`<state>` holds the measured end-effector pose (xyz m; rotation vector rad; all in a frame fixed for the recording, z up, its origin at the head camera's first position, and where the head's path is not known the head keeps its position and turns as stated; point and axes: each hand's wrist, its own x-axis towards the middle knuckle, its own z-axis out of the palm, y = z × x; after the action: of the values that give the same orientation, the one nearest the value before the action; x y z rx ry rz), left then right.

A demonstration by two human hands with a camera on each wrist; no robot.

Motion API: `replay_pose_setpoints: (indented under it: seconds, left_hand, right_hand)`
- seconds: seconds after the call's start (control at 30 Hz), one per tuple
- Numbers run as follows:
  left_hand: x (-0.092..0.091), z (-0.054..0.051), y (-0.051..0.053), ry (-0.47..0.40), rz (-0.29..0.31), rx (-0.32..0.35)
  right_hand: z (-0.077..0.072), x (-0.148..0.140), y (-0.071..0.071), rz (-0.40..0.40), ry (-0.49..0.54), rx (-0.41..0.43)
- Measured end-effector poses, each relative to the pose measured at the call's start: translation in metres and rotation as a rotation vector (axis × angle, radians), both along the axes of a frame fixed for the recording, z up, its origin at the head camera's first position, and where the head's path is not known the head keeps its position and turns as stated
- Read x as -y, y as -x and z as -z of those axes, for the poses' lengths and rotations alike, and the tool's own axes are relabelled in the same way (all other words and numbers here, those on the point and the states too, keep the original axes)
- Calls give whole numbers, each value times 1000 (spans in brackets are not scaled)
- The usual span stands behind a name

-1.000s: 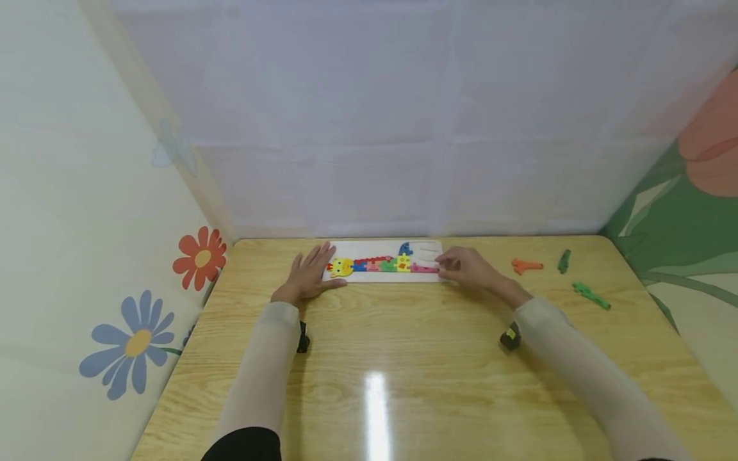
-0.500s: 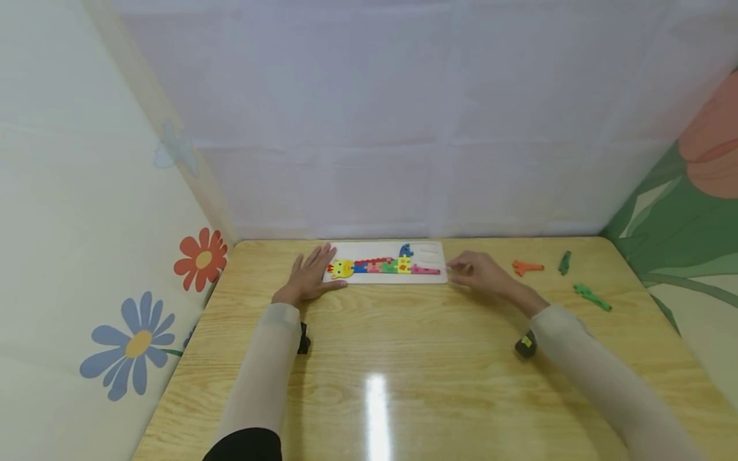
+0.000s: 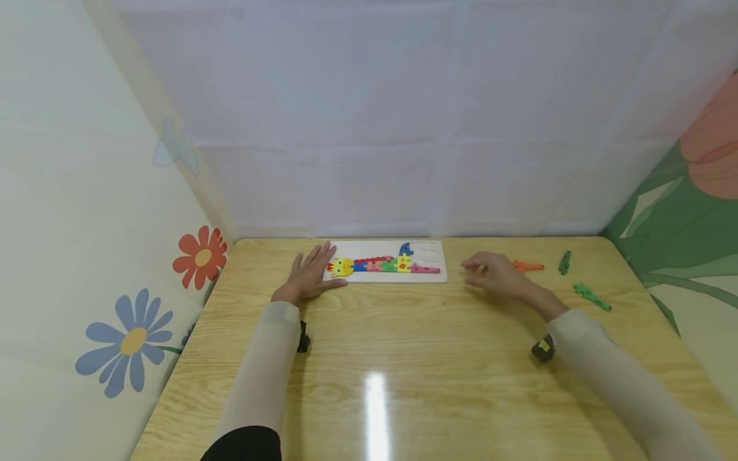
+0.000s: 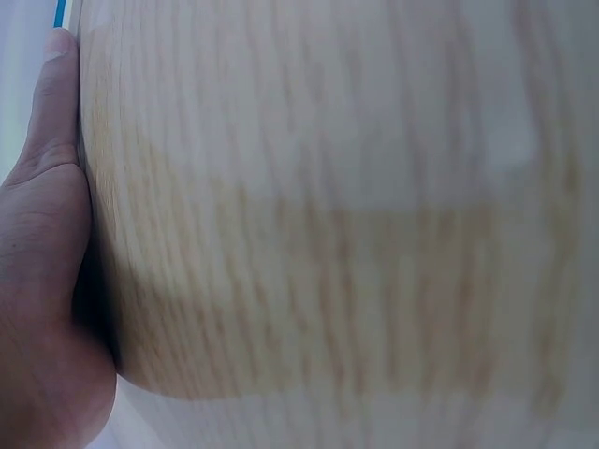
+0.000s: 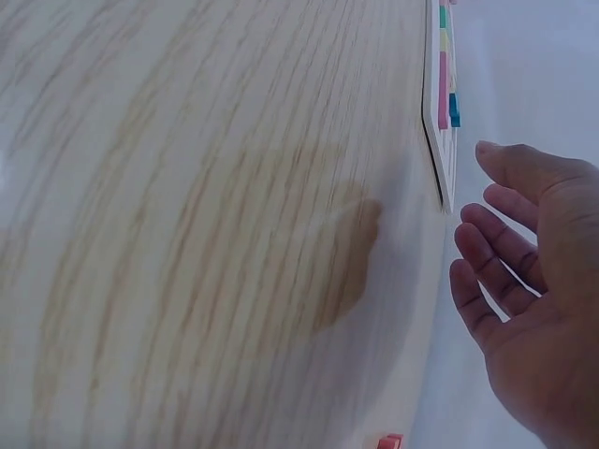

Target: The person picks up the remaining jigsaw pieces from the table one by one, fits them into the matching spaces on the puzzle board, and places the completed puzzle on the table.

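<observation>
The wood-grain tabletop (image 3: 438,358) fills most of the working area, and near its far edge lies the white jigsaw board (image 3: 369,248), flat, its giraffe partly built. The left hand (image 3: 305,276) rests at the board's left end, fingers straight and spread, thumb along the near edge, just as it was a second ago; it seems to be steadying the board.

The right hand (image 3: 496,276) is what has changed: it has drawn back from the board's right end and is now apart from it, over the table. Its fingers are loosely bent and parted — the right wrist view shows nothing between them.

That retreat leaves the pink leg piece (image 3: 425,269) lying on the board in full view, so it appears to be placed and released, though how firmly it sits I cannot tell. The outlines beside it, below the blue piece (image 3: 406,249) at the right end, look unfilled, so the puzzle seems incomplete.

Three loose pieces lie on the right: the long light green piece (image 3: 591,296), the orange piece (image 3: 528,266) — partly behind the right hand in the head view — and, smallest, the dark green piece (image 3: 564,262).
</observation>
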<state>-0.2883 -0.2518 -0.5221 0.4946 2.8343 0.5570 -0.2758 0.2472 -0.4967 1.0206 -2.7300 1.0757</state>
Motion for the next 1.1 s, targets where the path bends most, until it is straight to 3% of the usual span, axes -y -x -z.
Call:
replay_pose_setpoints:
  seconds: [0.3, 0.57, 0.83, 1.1]
  left_hand:
    - [-2, -4, -2, 10, 1, 6]
    - [-4, -6, -4, 22, -3, 5]
    - [-10, -17, -12, 25, -4, -8]
    - [-10, -17, -12, 20, -7, -16]
  right_hand:
    - [-6, -8, -7, 69, -48, 101]
    - [-7, -16, -11, 78, -81, 76]
    - [-12, -28, -19, 65, -72, 76]
    - [-15, -39, -24, 74, -82, 55]
